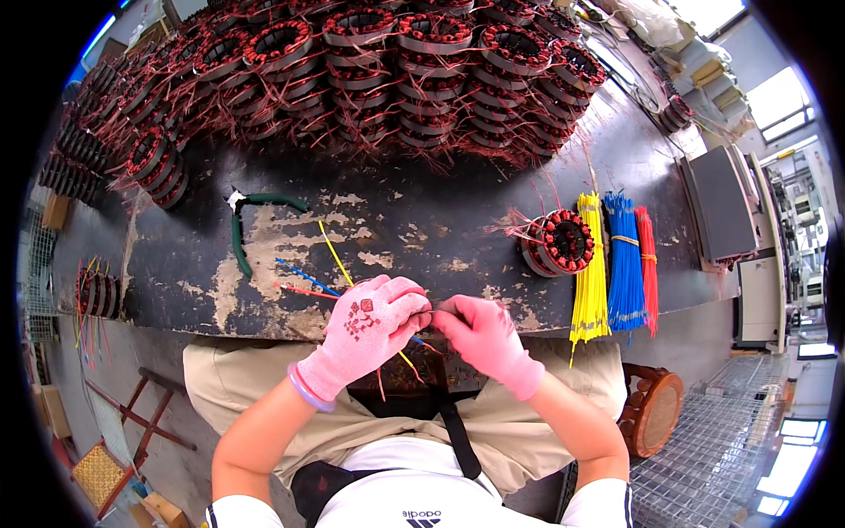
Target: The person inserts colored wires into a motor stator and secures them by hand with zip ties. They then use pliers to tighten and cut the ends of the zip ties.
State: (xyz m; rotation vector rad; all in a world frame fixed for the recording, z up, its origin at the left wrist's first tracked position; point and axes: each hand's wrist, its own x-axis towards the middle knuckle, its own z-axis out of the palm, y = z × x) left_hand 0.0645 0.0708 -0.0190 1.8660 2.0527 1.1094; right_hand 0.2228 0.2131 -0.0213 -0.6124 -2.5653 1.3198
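Observation:
My left hand (374, 321), in a pink glove, is closed near the table's front edge. A yellow wire (334, 252), a blue wire (306, 278) and a red wire (304, 290) stick out past its far side, and coloured ends show below it. My right hand (484, 336), also gloved in pink, pinches close beside the left fingertips. Between the two sets of fingertips a thin dark wire (429, 311) shows. Whatever the wires join to is hidden under the hands. Further left on the tabletop lie green-handled cutting pliers (240, 231) with their handles apart.
Many stacked stator cores (431, 79) with red windings fill the table's far side. To my right lie a short stator stack (559, 242) and bundles of yellow wires (591, 268), blue wires (624, 264) and red wires (647, 268). A grey machine (722, 202) stands at the right end.

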